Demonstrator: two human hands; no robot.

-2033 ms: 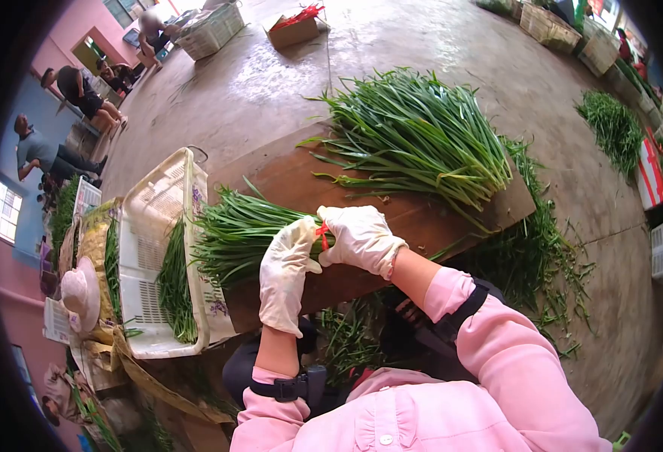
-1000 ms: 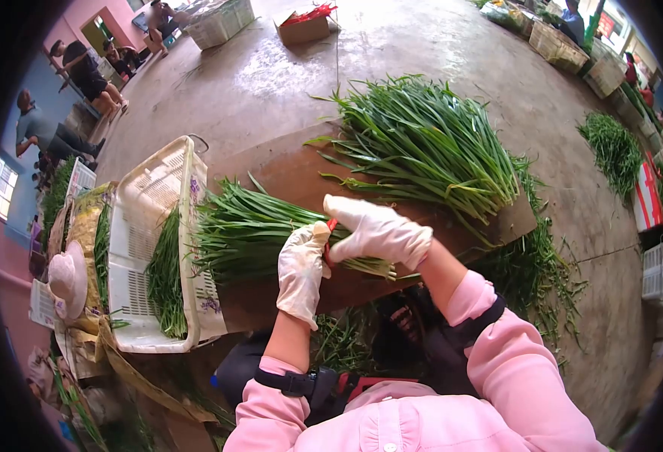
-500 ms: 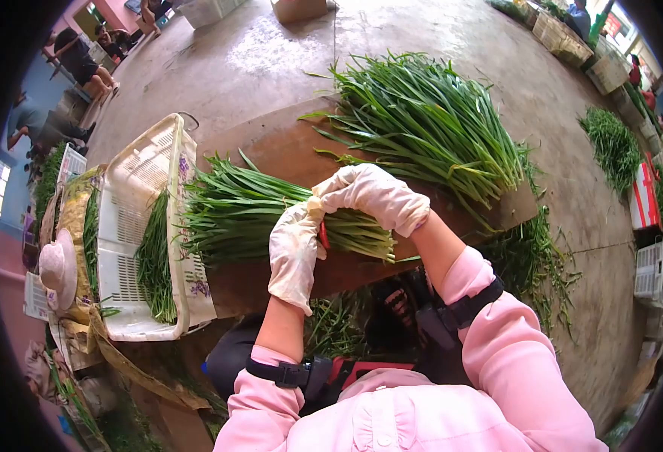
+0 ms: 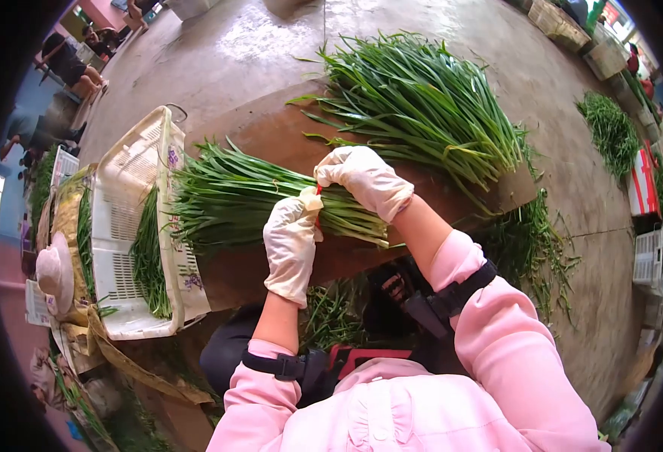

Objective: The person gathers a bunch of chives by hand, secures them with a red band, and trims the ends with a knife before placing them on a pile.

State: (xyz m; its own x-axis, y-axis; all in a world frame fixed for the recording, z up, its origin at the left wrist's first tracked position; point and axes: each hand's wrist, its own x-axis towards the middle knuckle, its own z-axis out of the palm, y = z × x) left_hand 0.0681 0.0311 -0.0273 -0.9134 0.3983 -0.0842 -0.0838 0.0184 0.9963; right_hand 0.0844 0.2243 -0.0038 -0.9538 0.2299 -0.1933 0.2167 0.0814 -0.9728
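Observation:
A bundle of green chives (image 4: pixel 233 197) lies on a brown board (image 4: pixel 271 113), leaves to the left and pale cut stems to the right. Around its stem part runs a narrow red band (image 4: pixel 317 216). My right hand (image 4: pixel 365 181), in a whitish glove, pinches the upper end of the band on the bundle's far side. On the near side my gloved left hand (image 4: pixel 290 245) is closed at the band, its fingertips partly hidden. A larger loose pile of chives (image 4: pixel 422 105) rests on the board beyond my right hand.
Left of the board stands a white plastic crate (image 4: pixel 131 324) with chives inside. A pale hat (image 4: pixel 54 271) sits beyond it. Leaf scraps (image 4: pixel 535 256) hang and lie at the board's right. Other people are at the upper left, near the wall.
My hands, fingertips together before, have parted slightly, the right one upward and away. More of the red band now shows between them. The whole view has shifted a little.

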